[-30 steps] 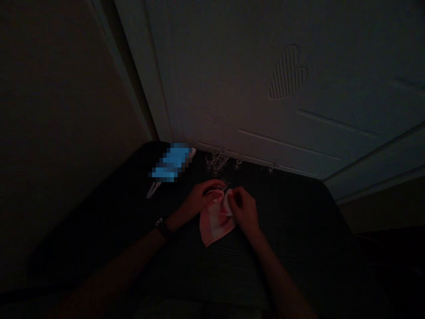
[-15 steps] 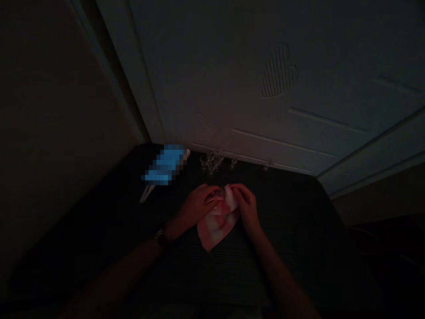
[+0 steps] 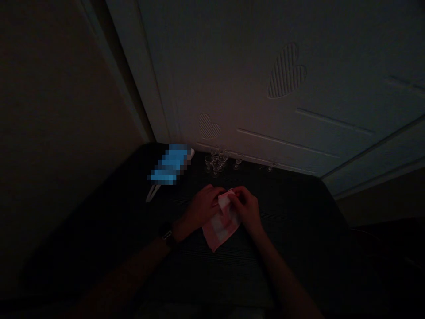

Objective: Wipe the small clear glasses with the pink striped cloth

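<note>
A pink and white cloth (image 3: 222,228) hangs between my two hands above the dark table. My left hand (image 3: 203,204) has its fingers closed on the cloth's upper left edge. The fingers of my right hand (image 3: 247,206) pinch the upper right part, where a corner is folded over. In the dim light I cannot make out whether anything is inside the cloth. Behind the hands stands a cluster of small stemmed glasses (image 3: 216,163), with a single glass (image 3: 237,164) just right of it.
A blurred bright blue screen (image 3: 171,164) with a white strap or cable lies at the back left of the dark table (image 3: 179,274). Another small glass (image 3: 270,167) is at the back right. A pale panel (image 3: 245,88) with raised hearts rises behind the table.
The cloth's top has been folded over toward my right fingers, and the clear, glassy patch seen earlier between my hands is now covered. The whole view has shifted slightly.
</note>
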`<action>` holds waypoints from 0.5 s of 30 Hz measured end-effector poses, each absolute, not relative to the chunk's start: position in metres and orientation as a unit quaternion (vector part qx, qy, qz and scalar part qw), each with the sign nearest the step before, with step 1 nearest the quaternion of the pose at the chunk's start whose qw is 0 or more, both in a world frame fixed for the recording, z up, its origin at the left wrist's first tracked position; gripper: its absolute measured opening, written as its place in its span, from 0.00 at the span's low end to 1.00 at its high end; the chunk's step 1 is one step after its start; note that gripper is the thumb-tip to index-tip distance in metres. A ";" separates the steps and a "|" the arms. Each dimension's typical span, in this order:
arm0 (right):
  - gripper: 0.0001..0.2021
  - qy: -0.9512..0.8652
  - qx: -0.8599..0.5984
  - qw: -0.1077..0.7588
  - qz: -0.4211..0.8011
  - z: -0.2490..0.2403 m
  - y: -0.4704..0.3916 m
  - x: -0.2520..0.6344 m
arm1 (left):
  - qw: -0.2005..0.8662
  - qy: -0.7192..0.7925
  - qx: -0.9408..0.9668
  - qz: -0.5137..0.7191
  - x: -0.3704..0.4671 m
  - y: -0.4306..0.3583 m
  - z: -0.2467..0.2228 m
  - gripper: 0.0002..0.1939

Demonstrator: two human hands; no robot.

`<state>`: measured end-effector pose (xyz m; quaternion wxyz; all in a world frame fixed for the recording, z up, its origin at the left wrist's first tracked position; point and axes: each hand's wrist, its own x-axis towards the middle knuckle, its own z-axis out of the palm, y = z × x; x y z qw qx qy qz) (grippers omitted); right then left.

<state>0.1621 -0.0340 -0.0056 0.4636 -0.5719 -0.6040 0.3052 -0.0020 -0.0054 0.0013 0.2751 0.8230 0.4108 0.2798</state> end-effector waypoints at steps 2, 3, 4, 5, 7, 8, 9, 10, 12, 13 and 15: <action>0.08 -0.605 -0.571 0.461 0.307 -0.005 -0.034 0.163 | 0.287 0.414 0.814 0.289 -0.002 -0.005 0.000 0.14; 0.08 -0.604 -0.571 0.462 0.309 -0.005 -0.034 0.163 | 0.295 0.413 0.809 0.296 -0.002 -0.004 -0.001 0.15; 0.09 -0.602 -0.572 0.462 0.311 -0.004 -0.034 0.162 | 0.304 0.410 0.805 0.303 -0.003 -0.003 -0.002 0.15; 0.09 -0.600 -0.572 0.463 0.313 -0.003 -0.034 0.162 | 0.314 0.405 0.801 0.310 -0.003 -0.003 -0.002 0.15; 0.09 -0.599 -0.571 0.464 0.317 -0.001 -0.035 0.161 | 0.340 0.397 0.788 0.325 -0.004 -0.001 -0.003 0.14; 0.09 -0.598 -0.569 0.466 0.318 0.000 -0.036 0.161 | 0.355 0.395 0.779 0.333 -0.004 0.001 -0.004 0.13; 0.09 -0.599 -0.567 0.469 0.316 0.001 -0.036 0.161 | 0.373 0.391 0.770 0.339 -0.004 0.002 -0.004 0.13; 0.09 -0.599 -0.565 0.472 0.314 0.001 -0.036 0.160 | 0.392 0.385 0.761 0.346 -0.004 0.002 -0.004 0.12; 0.08 -0.599 -0.561 0.480 0.310 0.001 -0.036 0.160 | 0.430 0.368 0.744 0.356 -0.004 0.003 -0.004 0.12; 0.08 -0.597 -0.559 0.486 0.309 0.000 -0.036 0.160 | 0.446 0.359 0.737 0.359 -0.003 0.004 -0.004 0.12; 0.08 -0.587 -0.556 0.499 0.312 -0.002 -0.035 0.161 | 0.466 0.348 0.726 0.366 -0.002 0.003 -0.003 0.13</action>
